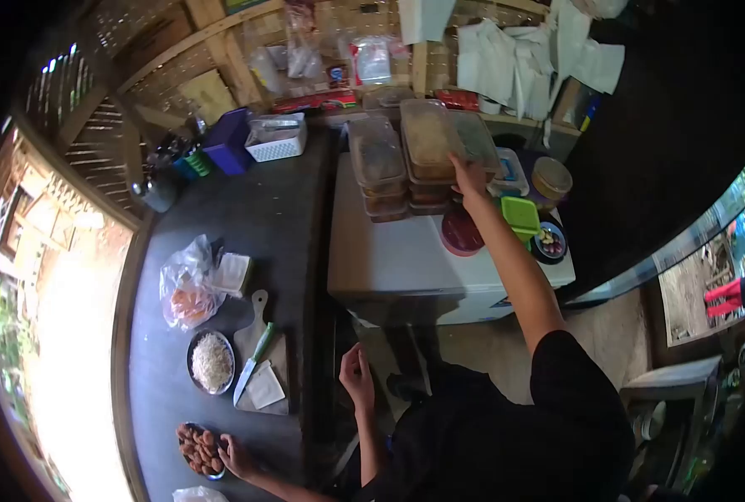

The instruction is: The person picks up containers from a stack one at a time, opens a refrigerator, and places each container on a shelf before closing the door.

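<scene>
My right hand (pixel 470 178) reaches forward to the stacked plastic food containers, its fingers gripping the side edge of the top brownish-lidded container (pixel 432 134). Another stack of containers (pixel 378 155) stands just left of it, and a greenish-lidded container (pixel 475 140) is on the right. Below my forearm are a round red-lidded tub (pixel 462 232) and a bright green box (pixel 519 217). My left hand (pixel 356 378) is held low beside the dark table's edge, its fingers curled, with nothing visible in them.
Another person's hand (pixel 237 458) touches a plate of brown food pieces (pixel 198 449). On the dark table (pixel 259 213) are a bowl of white shreds (pixel 212 361), a green-handled knife (pixel 253 365) on a cutting board (pixel 258 314), and a plastic bag (pixel 190 283). The containers stand on a white chest (pixel 372 259).
</scene>
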Available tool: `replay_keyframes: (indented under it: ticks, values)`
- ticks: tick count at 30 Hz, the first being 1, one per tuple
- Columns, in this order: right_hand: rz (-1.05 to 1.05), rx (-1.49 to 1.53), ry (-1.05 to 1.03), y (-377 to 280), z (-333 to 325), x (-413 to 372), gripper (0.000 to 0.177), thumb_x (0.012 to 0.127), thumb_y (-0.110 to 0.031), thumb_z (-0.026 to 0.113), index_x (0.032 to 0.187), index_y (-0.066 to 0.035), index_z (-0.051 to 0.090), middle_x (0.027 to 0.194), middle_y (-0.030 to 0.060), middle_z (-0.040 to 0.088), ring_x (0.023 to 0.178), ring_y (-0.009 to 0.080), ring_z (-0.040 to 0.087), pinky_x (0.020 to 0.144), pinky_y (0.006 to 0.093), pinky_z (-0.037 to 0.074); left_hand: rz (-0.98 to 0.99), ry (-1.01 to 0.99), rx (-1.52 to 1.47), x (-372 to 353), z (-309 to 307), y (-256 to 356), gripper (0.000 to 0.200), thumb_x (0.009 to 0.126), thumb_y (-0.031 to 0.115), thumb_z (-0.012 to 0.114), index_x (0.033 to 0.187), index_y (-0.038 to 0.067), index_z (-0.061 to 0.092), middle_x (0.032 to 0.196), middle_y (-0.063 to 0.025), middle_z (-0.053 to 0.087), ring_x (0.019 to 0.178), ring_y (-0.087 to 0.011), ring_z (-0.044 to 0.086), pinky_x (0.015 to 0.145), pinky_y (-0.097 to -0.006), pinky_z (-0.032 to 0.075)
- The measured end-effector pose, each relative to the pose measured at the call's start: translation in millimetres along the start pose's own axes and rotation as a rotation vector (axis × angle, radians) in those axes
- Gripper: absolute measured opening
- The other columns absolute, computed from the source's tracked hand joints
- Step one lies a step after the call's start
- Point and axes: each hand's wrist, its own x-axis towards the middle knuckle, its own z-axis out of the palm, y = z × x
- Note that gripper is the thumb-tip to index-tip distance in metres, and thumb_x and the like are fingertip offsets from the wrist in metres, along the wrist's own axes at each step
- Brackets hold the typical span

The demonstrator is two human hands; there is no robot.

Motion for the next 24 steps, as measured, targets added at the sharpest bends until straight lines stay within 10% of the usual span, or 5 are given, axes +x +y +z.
replay_keyframes:
  ticks: [11,24]
  values:
    - [0.079,0.32,-0.133,-25.6,-21.8,-10.0,0.056,0.089,-0.033,0.067,0.132,-0.005,0.044,0.124,0.0135,0.049,0.115,0.0299,0.052,0.082,0.0478,0.057,0.106,0.007,0.034,45.0,9.1,39.9,0.02,0.098,0.008,0.058,0.115,-0.001,0.065,0.098,-0.0078,0.07,0.082,-0.0083,0.064,0.067,-0.0219,0.049]
    - [0.069,0.699,-0.429,7.9,-128.7,-33.7,0.041,0.086,-0.029,0.072,0.108,-0.001,0.052,0.11,0.0136,0.053,0.103,0.0261,0.059,0.08,0.0454,0.06,0.0,-0.212,-0.26,44.8,187.7,129.3,0.03,0.099,0.017,0.057,0.121,-0.003,0.061,0.107,-0.0124,0.068,0.096,-0.0178,0.066,0.081,-0.0307,0.054]
